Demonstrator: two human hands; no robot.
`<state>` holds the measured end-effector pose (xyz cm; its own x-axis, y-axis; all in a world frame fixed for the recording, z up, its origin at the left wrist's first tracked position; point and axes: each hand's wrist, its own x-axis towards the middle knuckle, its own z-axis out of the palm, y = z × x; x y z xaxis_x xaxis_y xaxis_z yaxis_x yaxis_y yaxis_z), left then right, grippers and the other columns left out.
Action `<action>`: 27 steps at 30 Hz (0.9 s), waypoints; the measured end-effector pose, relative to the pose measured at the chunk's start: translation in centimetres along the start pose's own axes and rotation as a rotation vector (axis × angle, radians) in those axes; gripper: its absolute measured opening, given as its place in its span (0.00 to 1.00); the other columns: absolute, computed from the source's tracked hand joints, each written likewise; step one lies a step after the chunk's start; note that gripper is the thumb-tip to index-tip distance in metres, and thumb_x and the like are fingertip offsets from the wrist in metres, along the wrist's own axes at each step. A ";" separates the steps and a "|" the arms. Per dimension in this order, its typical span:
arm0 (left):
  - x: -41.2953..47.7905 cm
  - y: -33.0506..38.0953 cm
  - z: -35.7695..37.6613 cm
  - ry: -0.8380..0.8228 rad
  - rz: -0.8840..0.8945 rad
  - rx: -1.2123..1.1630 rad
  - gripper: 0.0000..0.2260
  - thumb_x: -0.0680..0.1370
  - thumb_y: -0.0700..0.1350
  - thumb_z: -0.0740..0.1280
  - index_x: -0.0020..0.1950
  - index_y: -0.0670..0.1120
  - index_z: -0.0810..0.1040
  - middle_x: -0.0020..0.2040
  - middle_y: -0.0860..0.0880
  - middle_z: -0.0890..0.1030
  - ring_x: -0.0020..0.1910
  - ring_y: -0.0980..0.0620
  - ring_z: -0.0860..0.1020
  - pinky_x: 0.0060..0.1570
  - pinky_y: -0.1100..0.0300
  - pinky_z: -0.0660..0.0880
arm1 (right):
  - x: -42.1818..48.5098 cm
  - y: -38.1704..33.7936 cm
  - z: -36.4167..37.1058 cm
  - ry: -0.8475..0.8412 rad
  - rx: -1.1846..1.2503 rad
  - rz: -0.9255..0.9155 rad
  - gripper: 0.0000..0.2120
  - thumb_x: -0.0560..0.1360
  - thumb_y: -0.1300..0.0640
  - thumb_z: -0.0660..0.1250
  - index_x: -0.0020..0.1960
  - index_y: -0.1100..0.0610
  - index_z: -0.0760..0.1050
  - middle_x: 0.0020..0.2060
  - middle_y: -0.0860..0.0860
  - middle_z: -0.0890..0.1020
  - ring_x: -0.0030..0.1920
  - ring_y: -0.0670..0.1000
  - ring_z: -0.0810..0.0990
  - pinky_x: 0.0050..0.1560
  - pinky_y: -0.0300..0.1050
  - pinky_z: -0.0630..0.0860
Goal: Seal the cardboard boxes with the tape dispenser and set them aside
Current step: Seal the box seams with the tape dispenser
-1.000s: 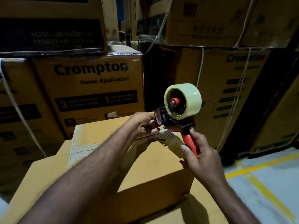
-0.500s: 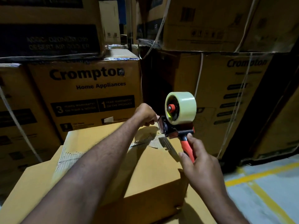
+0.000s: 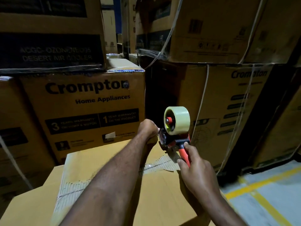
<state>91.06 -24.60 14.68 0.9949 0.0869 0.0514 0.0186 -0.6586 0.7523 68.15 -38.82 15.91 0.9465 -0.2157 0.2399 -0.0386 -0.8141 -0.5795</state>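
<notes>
Head view: right hand [image 3: 194,168] grips red-handled tape dispenser [image 3: 175,136] over brown cardboard box [image 3: 91,162]; curled left hand [image 3: 147,129] probably frees tape [image 3: 180,119], grip unclear.

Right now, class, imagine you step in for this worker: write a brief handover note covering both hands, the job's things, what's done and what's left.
Left hand: curled at the tape dispenser's front end; what it pinches is hidden.
Right hand: grips the dispenser's red handle.
Cardboard box: below both hands, flaps down, top scuffed.
Done: no tape strip visible on it.
Left: tape the top, set it aside.
</notes>
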 end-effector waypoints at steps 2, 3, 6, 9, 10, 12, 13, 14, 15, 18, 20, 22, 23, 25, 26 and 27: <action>0.9 -0.7 0.4 -0.024 -0.022 -0.039 0.05 0.79 0.42 0.70 0.47 0.43 0.85 0.44 0.47 0.85 0.44 0.50 0.82 0.44 0.54 0.81 | 0.1 0.0 0.6 -0.002 -0.022 0.007 0.28 0.79 0.45 0.66 0.77 0.41 0.59 0.56 0.51 0.84 0.54 0.55 0.82 0.48 0.48 0.77; 1.3 -0.9 0.4 -0.041 -0.031 -0.059 0.04 0.79 0.42 0.71 0.47 0.43 0.85 0.44 0.47 0.84 0.45 0.49 0.83 0.45 0.53 0.82 | 0.3 -0.1 0.8 -0.003 -0.027 0.007 0.28 0.79 0.45 0.66 0.77 0.41 0.59 0.56 0.51 0.84 0.54 0.55 0.82 0.48 0.48 0.77; 2.0 -1.6 0.4 -0.076 -0.054 -0.078 0.03 0.77 0.43 0.73 0.48 0.44 0.85 0.45 0.47 0.84 0.46 0.49 0.82 0.46 0.53 0.83 | 0.8 -0.3 1.3 -0.001 -0.024 0.021 0.28 0.79 0.45 0.66 0.76 0.41 0.59 0.55 0.52 0.84 0.53 0.56 0.82 0.47 0.49 0.77; 2.6 -2.1 1.1 -0.077 -0.032 -0.031 0.03 0.78 0.43 0.71 0.46 0.45 0.83 0.46 0.46 0.84 0.45 0.50 0.82 0.47 0.51 0.82 | 0.9 -0.3 1.8 0.011 -0.040 0.031 0.28 0.79 0.45 0.66 0.76 0.41 0.60 0.54 0.52 0.84 0.52 0.57 0.82 0.46 0.49 0.77; 2.8 -2.1 1.3 -0.074 -0.032 -0.016 0.04 0.78 0.43 0.70 0.44 0.46 0.83 0.45 0.46 0.84 0.44 0.49 0.83 0.47 0.51 0.82 | 1.1 -0.3 1.9 0.014 -0.045 0.035 0.28 0.79 0.45 0.66 0.76 0.41 0.60 0.53 0.52 0.84 0.52 0.56 0.82 0.45 0.48 0.77; 2.9 -2.2 1.6 -0.080 -0.041 0.013 0.06 0.78 0.43 0.68 0.42 0.46 0.81 0.41 0.48 0.81 0.40 0.50 0.80 0.40 0.53 0.80 | 1.3 -0.1 2.0 0.014 -0.050 0.041 0.28 0.79 0.45 0.66 0.76 0.40 0.60 0.53 0.52 0.84 0.51 0.56 0.82 0.44 0.48 0.77; 3.0 -2.3 1.7 -0.089 -0.046 0.028 0.06 0.78 0.44 0.67 0.41 0.46 0.79 0.39 0.49 0.79 0.37 0.50 0.77 0.37 0.55 0.76 | 1.3 -0.1 2.1 0.014 -0.054 0.041 0.28 0.79 0.45 0.66 0.76 0.40 0.60 0.53 0.52 0.84 0.51 0.56 0.82 0.44 0.48 0.77; 3.0 -2.2 1.8 -0.101 -0.045 0.051 0.06 0.78 0.45 0.67 0.41 0.46 0.78 0.39 0.49 0.77 0.36 0.51 0.75 0.35 0.56 0.73 | 1.3 -0.1 2.1 0.014 -0.062 0.038 0.28 0.79 0.45 0.66 0.76 0.41 0.59 0.53 0.52 0.84 0.51 0.56 0.82 0.44 0.48 0.77; 2.9 -2.2 2.0 -0.107 -0.036 0.085 0.06 0.78 0.46 0.68 0.42 0.46 0.78 0.39 0.50 0.76 0.36 0.51 0.74 0.35 0.57 0.72 | 1.3 -0.1 2.1 0.014 -0.068 0.034 0.28 0.79 0.46 0.66 0.76 0.41 0.59 0.53 0.52 0.84 0.51 0.56 0.82 0.44 0.48 0.77; 2.6 -2.2 2.4 -0.069 0.010 0.122 0.15 0.77 0.50 0.73 0.58 0.48 0.73 0.51 0.50 0.73 0.43 0.52 0.75 0.34 0.59 0.71 | 1.6 0.2 2.1 0.001 -0.065 0.033 0.27 0.80 0.47 0.65 0.75 0.41 0.60 0.54 0.52 0.84 0.51 0.56 0.82 0.41 0.47 0.73; 2.2 -2.4 2.5 0.012 0.081 0.108 0.18 0.76 0.50 0.74 0.61 0.51 0.71 0.57 0.51 0.70 0.44 0.52 0.75 0.33 0.58 0.72 | 1.8 0.2 1.9 -0.015 -0.049 0.053 0.26 0.80 0.48 0.65 0.74 0.41 0.60 0.54 0.53 0.83 0.51 0.56 0.81 0.41 0.46 0.73; 2.0 -2.6 2.7 -0.013 0.187 0.160 0.06 0.79 0.50 0.70 0.52 0.50 0.78 0.53 0.52 0.79 0.43 0.52 0.77 0.37 0.55 0.77 | 2.2 0.3 1.6 -0.031 -0.031 0.065 0.25 0.80 0.48 0.65 0.73 0.41 0.60 0.54 0.55 0.83 0.51 0.57 0.81 0.44 0.47 0.76; 1.9 -2.7 2.8 -0.069 0.210 0.191 0.05 0.80 0.50 0.68 0.48 0.50 0.80 0.49 0.51 0.82 0.43 0.51 0.79 0.40 0.53 0.77 | 2.3 0.3 1.4 -0.041 -0.022 0.068 0.24 0.80 0.49 0.65 0.72 0.41 0.59 0.55 0.55 0.82 0.50 0.57 0.81 0.45 0.48 0.78; 1.8 -2.7 2.7 -0.176 0.184 0.226 0.08 0.81 0.50 0.67 0.43 0.52 0.82 0.43 0.51 0.84 0.43 0.50 0.81 0.43 0.51 0.79 | 2.6 0.4 1.0 -0.069 -0.013 0.072 0.23 0.80 0.49 0.65 0.71 0.40 0.58 0.56 0.55 0.81 0.50 0.55 0.80 0.47 0.50 0.80; 1.9 -2.8 2.6 -0.207 0.170 0.241 0.09 0.81 0.50 0.67 0.42 0.52 0.83 0.42 0.51 0.84 0.43 0.50 0.81 0.45 0.50 0.79 | 2.7 0.4 0.9 -0.086 -0.016 0.070 0.23 0.81 0.49 0.65 0.70 0.40 0.58 0.57 0.55 0.81 0.50 0.55 0.80 0.47 0.50 0.80; 2.0 -2.7 2.5 -0.231 0.160 0.263 0.10 0.81 0.49 0.67 0.42 0.52 0.83 0.42 0.50 0.84 0.43 0.50 0.81 0.46 0.49 0.80 | 2.7 0.4 0.7 -0.102 -0.021 0.065 0.23 0.81 0.50 0.64 0.71 0.41 0.58 0.58 0.55 0.81 0.50 0.54 0.80 0.45 0.48 0.79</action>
<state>93.22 -24.49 11.08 0.9829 -0.1833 -0.0174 -0.1435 -0.8222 0.5508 70.92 -39.35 15.75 0.9695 -0.2132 0.1210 -0.1067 -0.8115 -0.5746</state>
